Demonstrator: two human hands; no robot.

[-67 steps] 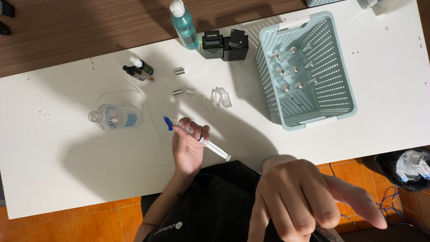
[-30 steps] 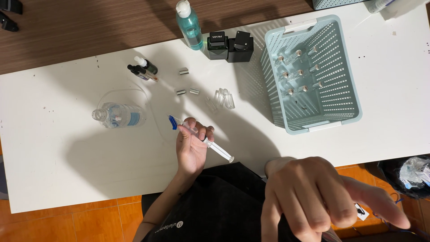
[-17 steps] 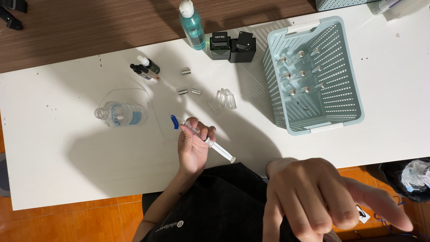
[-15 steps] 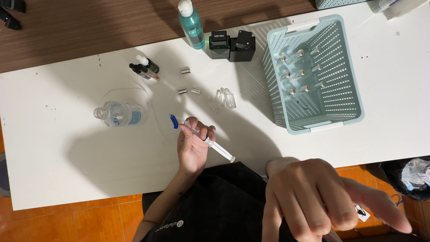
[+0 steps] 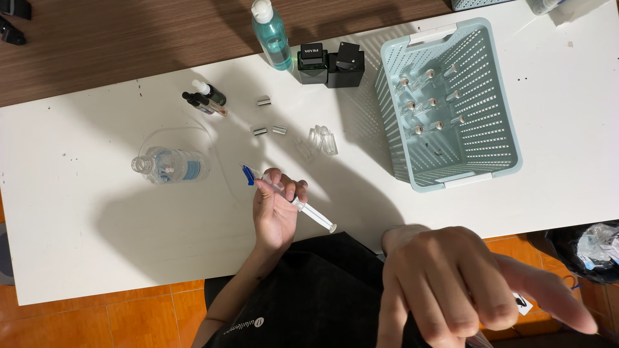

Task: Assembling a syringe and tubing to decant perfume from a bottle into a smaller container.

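Left hand (image 5: 276, 209) grips a syringe (image 5: 290, 198) at frame centre; its long axis runs diagonally, blue tip upper left.
Right hand (image 5: 464, 290), lower right, hangs loose and blurred, holding nothing visible. Three metal caps (image 5: 269, 131) and one basket (image 5: 451, 103) lie above.

teal basket (image 5: 500, 158) holding vials, pump bottle (image 5: 271, 35), clear bottle (image 5: 171, 165) lying on white table (image 5: 77, 219).

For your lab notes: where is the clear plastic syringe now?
Head view: the clear plastic syringe sits in the left hand, above the white table.
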